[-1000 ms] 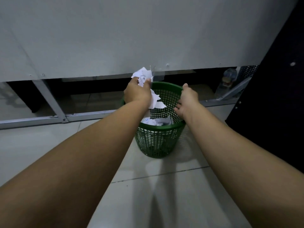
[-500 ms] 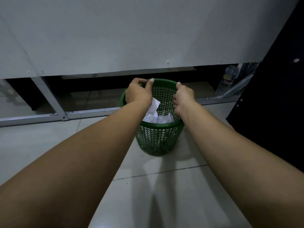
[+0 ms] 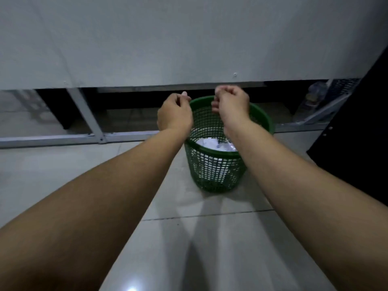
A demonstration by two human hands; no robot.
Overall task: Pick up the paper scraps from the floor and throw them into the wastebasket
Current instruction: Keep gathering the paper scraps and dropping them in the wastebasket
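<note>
Both hands hang above the green wastebasket [image 3: 218, 164], and neither shows any paper in it. My left hand [image 3: 175, 114] sits just outside the rim on its left side, fingers curled loosely under, thumb tip showing at the top; it does not appear to touch the basket, though the blur makes that hard to settle. My right hand [image 3: 231, 102] is over the mouth of the basket towards its far edge, fingers drawn in to a loose fist that holds nothing I can see.

The paper scraps [image 3: 216, 143] lie inside the basket, a white heap showing below the near rim and through the mesh wall. So the task's thing sits directly beneath and slightly nearer to me than the hands, with the right hand the closer of the two to it.

The basket stands upright on the tiled floor [image 3: 210, 238], just in front of a grey metal frame rail [image 3: 63, 138] under a pale panel [image 3: 189, 38]. No loose scraps show on the visible floor, so I judge the job done or nearly so; anything left must lie outside this view.
</note>
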